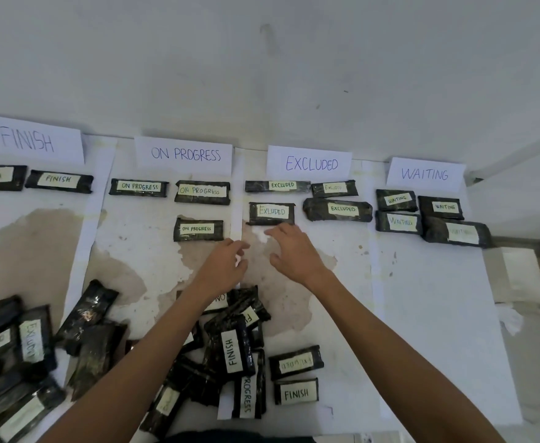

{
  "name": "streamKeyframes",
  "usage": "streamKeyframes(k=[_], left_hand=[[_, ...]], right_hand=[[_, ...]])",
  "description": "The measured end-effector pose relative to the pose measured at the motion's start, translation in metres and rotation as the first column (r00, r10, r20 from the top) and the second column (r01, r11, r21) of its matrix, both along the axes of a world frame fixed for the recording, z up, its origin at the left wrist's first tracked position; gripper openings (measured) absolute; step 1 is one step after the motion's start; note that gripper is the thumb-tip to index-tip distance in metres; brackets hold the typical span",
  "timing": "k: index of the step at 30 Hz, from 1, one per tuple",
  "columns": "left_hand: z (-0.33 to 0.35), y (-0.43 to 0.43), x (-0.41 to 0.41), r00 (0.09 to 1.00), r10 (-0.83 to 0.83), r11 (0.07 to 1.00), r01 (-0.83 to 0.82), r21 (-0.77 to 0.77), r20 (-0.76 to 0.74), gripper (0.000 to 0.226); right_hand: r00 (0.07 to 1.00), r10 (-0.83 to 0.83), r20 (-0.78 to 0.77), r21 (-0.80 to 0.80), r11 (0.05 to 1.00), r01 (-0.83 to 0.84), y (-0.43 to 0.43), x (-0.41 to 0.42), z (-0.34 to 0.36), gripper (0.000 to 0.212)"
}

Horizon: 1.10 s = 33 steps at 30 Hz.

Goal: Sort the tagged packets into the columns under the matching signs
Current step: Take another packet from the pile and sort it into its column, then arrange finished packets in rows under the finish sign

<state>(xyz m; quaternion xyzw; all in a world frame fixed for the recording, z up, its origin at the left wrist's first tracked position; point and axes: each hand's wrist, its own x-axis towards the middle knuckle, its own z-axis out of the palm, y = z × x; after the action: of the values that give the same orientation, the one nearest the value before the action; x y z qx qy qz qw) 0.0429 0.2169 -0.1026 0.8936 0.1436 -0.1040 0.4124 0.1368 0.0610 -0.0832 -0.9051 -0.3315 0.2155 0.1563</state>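
Head-camera view looking down on a white desk [438, 314] set against a wall. Along the far edge stand four paper signs: the Finish sign [27, 142], the On Progress sign [185, 154], the Excluded sign [310, 163] and the Waiting sign [425, 174]. Dark tagged packets lie in rows beneath each.

Both my hands reach out over the middle of the desk and hold nothing. My left hand [227, 263] has its fingers loosely curled and sits just on the near side of an On Progress packet [198, 229]. My right hand [291, 251] is spread and relaxed. Its fingertips are at the near edge of an Excluded packet [272, 213]; I cannot tell whether they touch it.

Every unsorted packet lies back toward me, by the near edge, so I judge the next reach to be a pull-back. The heap [96, 346] sprawls from the near left corner to under my left forearm. Two loose packets lie apart from it between my forearms, closer to my right arm. One is an upside-down packet [296, 362] whose tag seems to read Excluded, and the other is a Finish packet [296, 393] just nearer me. Both lie with their long axis along the near edge. My right hand looks handier for them.
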Motion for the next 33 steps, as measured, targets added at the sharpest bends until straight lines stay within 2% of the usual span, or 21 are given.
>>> streamKeyframes(k=[3, 6, 8, 12, 14, 18, 22, 26, 29, 33], left_hand=[[-0.002, -0.005, -0.026, 0.999, -0.026, 1.0, 0.026, -0.003, -0.041, 0.033], [-0.004, -0.012, -0.053, 0.999, -0.004, 1.0, 0.004, 0.01, -0.051, 0.039], [-0.005, -0.016, -0.07, 0.997, 0.015, 0.999, -0.012, 0.033, -0.072, 0.043], [-0.003, -0.023, -0.098, 0.991, 0.032, 0.999, -0.03, 0.02, -0.128, 0.046], [0.0, -0.025, -0.107, 0.988, 0.044, 0.999, -0.045, -0.003, -0.149, 0.047], [0.01, -0.019, -0.111, 0.985, 0.085, 0.993, -0.096, -0.071, -0.149, 0.048], [0.029, -0.013, -0.108, 0.979, 0.154, 0.971, -0.175, -0.161, -0.134, 0.048], [0.042, -0.006, -0.108, 0.96, 0.274, 0.928, -0.28, -0.246, -0.06, 0.042], [0.051, 0.0, -0.111, 0.93, 0.351, 0.844, -0.363, -0.395, -0.105, 0.033], [0.05, 0.01, -0.118, 0.903, 0.383, 0.782, -0.43, -0.451, -0.196, 0.009]], right_hand=[[0.97, -0.092, -0.227, -0.003, 0.996, 0.093, -0.008, -0.028, 0.008, 0.044], [0.856, -0.233, -0.461, -0.028, 0.968, 0.249, -0.015, -0.061, 0.009, 0.04], [0.802, -0.294, -0.521, -0.055, 0.948, 0.312, -0.019, -0.081, 0.004, 0.037], [0.771, -0.381, -0.51, -0.057, 0.909, 0.413, -0.023, -0.109, -0.007, 0.024], [0.743, -0.439, -0.506, -0.04, 0.872, 0.488, -0.022, -0.116, -0.008, 0.025], [0.648, -0.481, -0.59, 0.026, 0.791, 0.611, -0.012, -0.116, 0.004, 0.026], [0.674, -0.432, -0.599, 0.118, 0.785, 0.608, -0.003, -0.109, 0.022, 0.018], [0.699, -0.384, -0.604, 0.191, 0.782, 0.594, 0.007, -0.104, 0.037, 0.022], [0.716, -0.353, -0.601, 0.23, 0.782, 0.579, 0.015, -0.105, 0.049, 0.028], [0.738, -0.341, -0.582, 0.275, 0.772, 0.573, 0.028, -0.111, 0.057, 0.028]])
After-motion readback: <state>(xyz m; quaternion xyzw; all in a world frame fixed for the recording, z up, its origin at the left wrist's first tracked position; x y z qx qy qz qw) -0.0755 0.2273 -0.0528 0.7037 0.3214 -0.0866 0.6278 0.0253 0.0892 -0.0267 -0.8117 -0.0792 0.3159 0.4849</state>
